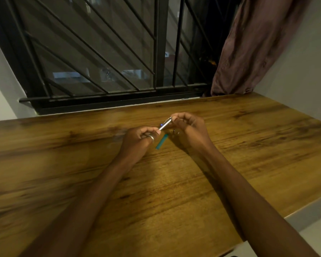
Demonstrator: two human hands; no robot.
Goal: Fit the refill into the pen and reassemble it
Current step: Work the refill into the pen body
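Observation:
A slim silver pen barrel (165, 124) is held a little above the wooden table (174, 182), tilted up to the right. My left hand (139, 140), with a ring on one finger, pinches its lower end. My right hand (188, 125) grips its upper end at the clip. A teal pen part (162, 142) lies on the table just below the barrel, between my hands. Something small and metallic (175, 132) lies under my right hand; I cannot make out what it is. No refill can be made out.
A barred window (100, 52) runs along the table's far edge. A brownish curtain (258, 43) hangs at the far right corner. The table's right edge (304, 206) runs diagonally near my right forearm.

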